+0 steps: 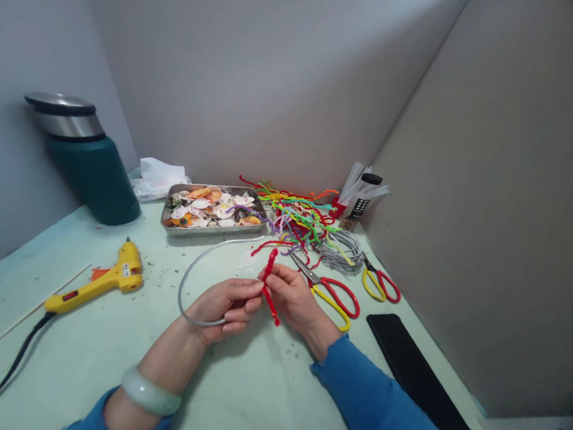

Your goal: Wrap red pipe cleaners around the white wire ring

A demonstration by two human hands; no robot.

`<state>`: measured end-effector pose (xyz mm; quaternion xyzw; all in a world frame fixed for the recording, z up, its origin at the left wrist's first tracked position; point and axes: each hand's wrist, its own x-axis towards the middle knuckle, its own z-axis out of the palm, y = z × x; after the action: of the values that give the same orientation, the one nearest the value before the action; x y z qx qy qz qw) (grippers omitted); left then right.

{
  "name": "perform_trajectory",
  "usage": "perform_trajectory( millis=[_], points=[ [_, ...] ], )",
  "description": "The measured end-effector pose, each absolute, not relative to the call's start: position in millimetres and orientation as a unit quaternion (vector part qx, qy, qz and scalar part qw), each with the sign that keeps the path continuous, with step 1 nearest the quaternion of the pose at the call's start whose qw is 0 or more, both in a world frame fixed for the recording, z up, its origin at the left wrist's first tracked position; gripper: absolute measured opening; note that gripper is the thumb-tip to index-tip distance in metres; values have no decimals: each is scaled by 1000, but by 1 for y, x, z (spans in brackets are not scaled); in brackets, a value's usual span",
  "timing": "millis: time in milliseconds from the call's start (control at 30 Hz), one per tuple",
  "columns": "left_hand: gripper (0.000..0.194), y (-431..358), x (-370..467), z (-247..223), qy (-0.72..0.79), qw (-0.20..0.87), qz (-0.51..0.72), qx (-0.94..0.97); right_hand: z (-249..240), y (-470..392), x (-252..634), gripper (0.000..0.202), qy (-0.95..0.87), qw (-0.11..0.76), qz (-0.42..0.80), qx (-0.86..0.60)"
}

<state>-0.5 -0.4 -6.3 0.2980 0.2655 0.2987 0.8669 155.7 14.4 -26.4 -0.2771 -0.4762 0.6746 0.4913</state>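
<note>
In front of me, over the middle of the table, both hands meet at a short red fuzzy strand point(271, 303), like thick yarn or a pipe cleaner. My left hand point(228, 307) pinches it with thumb and forefinger; its lower fingers curl around a bent grey wire point(184, 279), which arcs up and away to the left. My right hand point(292, 296) is closed on the same strand, the upper end of which sticks up above the fingers. Scissors with red and yellow handles point(337, 296) lie just beyond my right hand.
At the back sit a metal tray point(209, 233) of shells, a tangle of coloured strands point(301, 216) and a grey wire coil point(346, 250). A yellow glue gun point(104, 283) and teal bottle point(89, 174) stand left. Right are second scissors point(381, 283) and a black slab point(418, 374).
</note>
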Motion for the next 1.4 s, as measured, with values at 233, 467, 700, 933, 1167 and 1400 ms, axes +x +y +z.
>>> perform_trajectory(
  millis=[233, 467, 700, 933, 1167, 1400],
  points=[
    [16, 0, -2, -7, 255, 880, 295, 273, -28, 16, 158, 20, -446, 484, 709, -253],
    [9, -2, -1, -6, 248, 880, 280, 292, -26, 14, 158, 21, -440, 478, 713, -263],
    [16, -2, -1, -8, 199, 899, 280, 272, -29, 15, 158, 22, -461, 474, 702, -265],
    [19, -2, 0, -10, 181, 908, 267, 267, -26, 14, 158, 19, -437, 475, 722, -249],
    [19, -3, 3, -8, 209, 899, 288, 256, -31, 16, 158, 18, -454, 479, 709, -247],
    [16, -2, 7, -8, 257, 865, 323, 285, -32, 17, 155, 12, -431, 507, 701, -256]
  ],
)
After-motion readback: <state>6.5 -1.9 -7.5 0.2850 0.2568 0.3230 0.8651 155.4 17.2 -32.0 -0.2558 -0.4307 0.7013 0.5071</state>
